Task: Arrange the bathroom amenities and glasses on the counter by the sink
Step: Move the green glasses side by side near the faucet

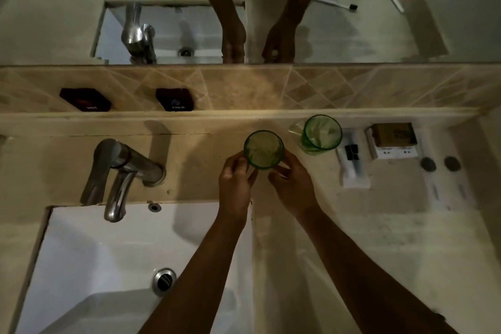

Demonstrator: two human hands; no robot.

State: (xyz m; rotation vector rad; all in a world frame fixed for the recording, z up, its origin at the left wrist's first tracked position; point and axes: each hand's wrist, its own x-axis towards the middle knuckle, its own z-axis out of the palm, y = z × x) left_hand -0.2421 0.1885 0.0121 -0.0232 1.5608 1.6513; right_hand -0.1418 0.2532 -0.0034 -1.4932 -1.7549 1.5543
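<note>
A green glass [263, 150] stands upright on the beige counter [311, 225], right of the faucet. My left hand [235, 184] grips its left side and my right hand [293, 184] grips its right side, fingers curled round the base. A second green glass [321, 133] stands further back to the right, near the wall ledge. Right of it lie a white packet with a black item [352, 163], a small brown box on a white holder [391, 141], two round dark caps [440, 164] and flat white sachets [447, 192].
The white sink basin [122, 266] with its drain [164, 280] fills the lower left. A chrome faucet [122, 173] stands behind it. Dark HOT and COLD plaques [174, 99] sit on the tiled backsplash. A mirror [352, 22] runs above the tiles.
</note>
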